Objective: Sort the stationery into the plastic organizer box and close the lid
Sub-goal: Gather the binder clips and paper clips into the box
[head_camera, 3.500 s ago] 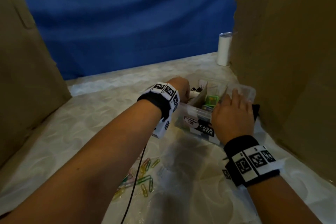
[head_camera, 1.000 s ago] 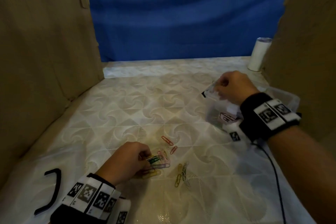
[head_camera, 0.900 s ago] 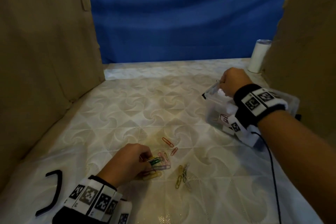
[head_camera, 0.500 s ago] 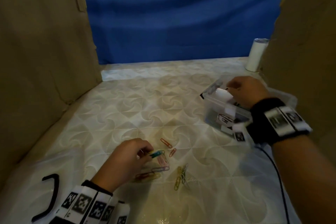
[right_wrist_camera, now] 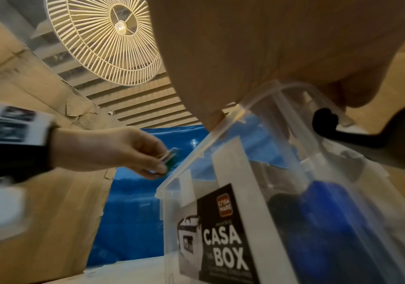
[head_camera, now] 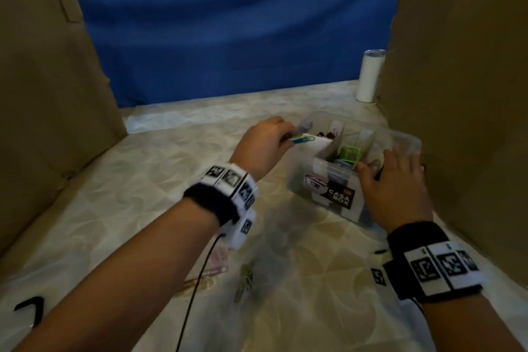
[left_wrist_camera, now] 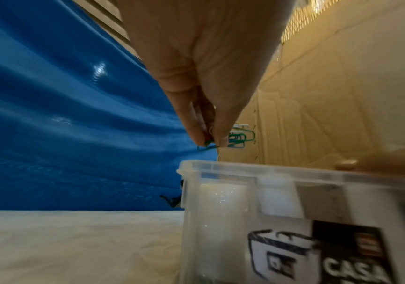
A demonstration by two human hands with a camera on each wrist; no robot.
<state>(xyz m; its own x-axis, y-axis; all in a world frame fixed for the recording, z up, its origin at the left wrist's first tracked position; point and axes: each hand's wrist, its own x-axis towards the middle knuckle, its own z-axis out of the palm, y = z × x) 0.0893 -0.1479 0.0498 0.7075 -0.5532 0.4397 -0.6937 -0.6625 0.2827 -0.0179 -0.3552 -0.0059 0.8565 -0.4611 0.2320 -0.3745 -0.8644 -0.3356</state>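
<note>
The clear plastic organizer box with a "CASA BOX" label stands lid-off at the right of the table. My left hand hovers at its left rim and pinches a small bunch of green and blue paper clips between thumb and fingers. In the left wrist view the clips hang just above the box corner. My right hand lies on the box's near right part, fingers spread across the top, thumb at the front rim. A green item sits in a middle compartment.
Several loose paper clips lie on the patterned tablecloth near me, under my left forearm. A black curved piece lies at the lower left. A white tumbler stands at the back right. Cardboard walls close in both sides.
My left hand rose from the loose clips on the table and carried a bunch to the box's left rim. My right hand shifted from the box's far left corner onto its near right part.
</note>
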